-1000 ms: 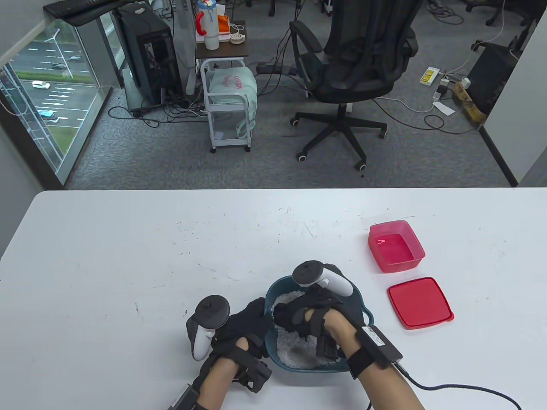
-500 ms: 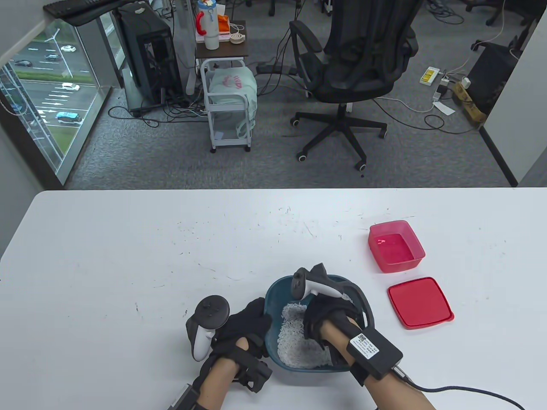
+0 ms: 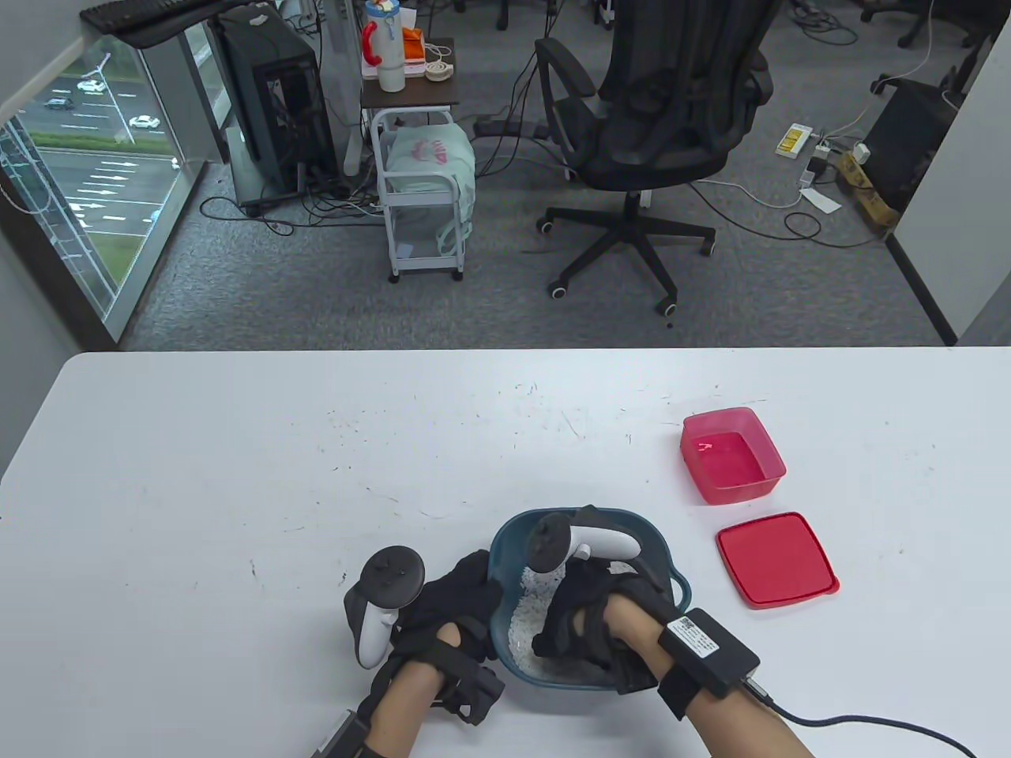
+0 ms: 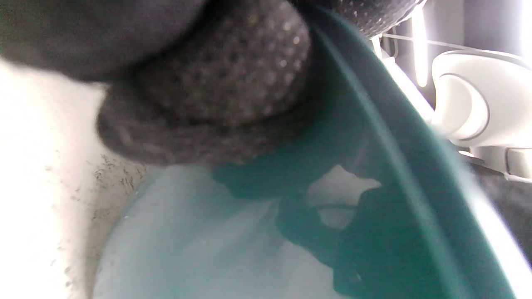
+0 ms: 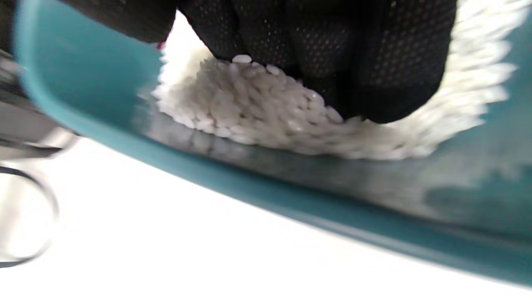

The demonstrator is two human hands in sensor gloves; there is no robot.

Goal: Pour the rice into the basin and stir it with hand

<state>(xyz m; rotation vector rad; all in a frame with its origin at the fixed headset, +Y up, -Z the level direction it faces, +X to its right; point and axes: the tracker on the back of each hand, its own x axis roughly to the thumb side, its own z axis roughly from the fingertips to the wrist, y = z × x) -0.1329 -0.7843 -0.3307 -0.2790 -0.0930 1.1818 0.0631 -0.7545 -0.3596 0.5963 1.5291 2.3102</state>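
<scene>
A teal basin [image 3: 505, 533] sits near the table's front edge with white rice [image 3: 528, 616] in it. My right hand [image 3: 573, 624] is down inside the basin. Its gloved fingers [image 5: 332, 50] dig into the rice [image 5: 257, 108] close to the basin's wall [image 5: 249, 174]. My left hand [image 3: 466, 588] grips the basin's left rim, its fingers [image 4: 224, 83] curled over the teal edge [image 4: 374, 124]. Much of the rice is hidden under my right hand.
An empty red container [image 3: 732, 455] stands to the right of the basin. Its red lid [image 3: 776, 559] lies flat just in front of it. A cable [image 3: 853, 722] trails from my right wrist to the table's front right.
My right hand has swept round through the rice, from across the basin to its right side and now back toward the near side. The left hand and basin have stayed put.
</scene>
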